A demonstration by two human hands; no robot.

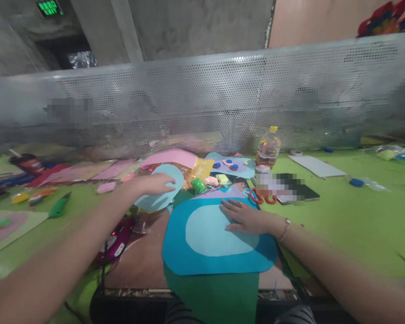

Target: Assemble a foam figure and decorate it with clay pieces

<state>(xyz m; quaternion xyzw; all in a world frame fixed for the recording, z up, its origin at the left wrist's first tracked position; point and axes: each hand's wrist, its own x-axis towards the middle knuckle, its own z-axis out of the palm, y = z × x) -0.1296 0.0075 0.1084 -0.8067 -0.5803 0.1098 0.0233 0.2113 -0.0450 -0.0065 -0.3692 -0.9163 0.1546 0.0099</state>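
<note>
My right hand (243, 217) lies flat, fingers spread, on a light blue paper oval (205, 231). That oval rests on a larger, round-cornered blue paper sheet (177, 252). Beneath them a green paper piece (216, 292) sticks out toward my lap. Farther to the left, my left hand (157, 183) reaches over another light blue rounded paper piece (158, 201), its fingers stretched out across the top. The thumb of that hand is hidden. Red-handled scissors (261, 198) lie just beyond my right hand, partly beside the blue sheet.
Small packets of coloured clay (209, 181) and pink paper (168, 158) lie ahead. A yellow-capped bottle (268, 148) stands near a perforated metal screen (195, 108). At right are a dark, partly blurred flat item (303, 189) and a white board (317, 165). A green cutter (60, 205) lies left.
</note>
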